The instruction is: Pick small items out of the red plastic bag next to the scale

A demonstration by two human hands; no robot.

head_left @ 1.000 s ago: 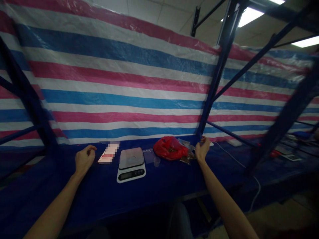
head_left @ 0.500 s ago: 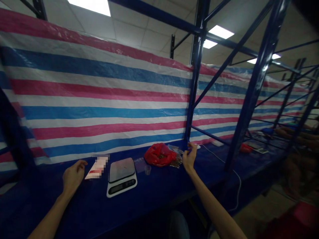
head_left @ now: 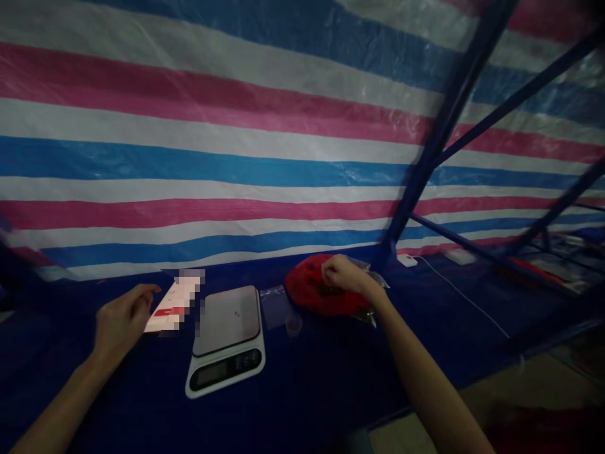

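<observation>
My right hand (head_left: 344, 275) is over the mouth of a red plastic bag (head_left: 302, 293), its fingers pinched together. What they hold, if anything, I cannot make out. Clear plastic bags (head_left: 375, 277) lie partly hidden behind that hand and wrist. My left hand (head_left: 121, 320) hovers at the left edge of a phone with a lit pinkish screen (head_left: 172, 306), which is partly blurred out. Its fingers are loosely bent, the index finger stretched toward the phone, with nothing visible in them. Between the hands sits a white digital kitchen scale (head_left: 227, 337), with tiny dark specks on its plate.
A small clear bag (head_left: 275, 308) and a small clear cup (head_left: 293, 324) lie right of the scale. Blue rack posts (head_left: 416, 183) rise at the right, before a striped plastic sheet (head_left: 227, 145). A white plug (head_left: 407, 260) with a cable lies behind, on the blue tabletop (head_left: 312, 384).
My right hand has moved left from beside the clear bags to over the red bag, and its fingers have closed. The left hand stays by the phone. The view has tilted down.
</observation>
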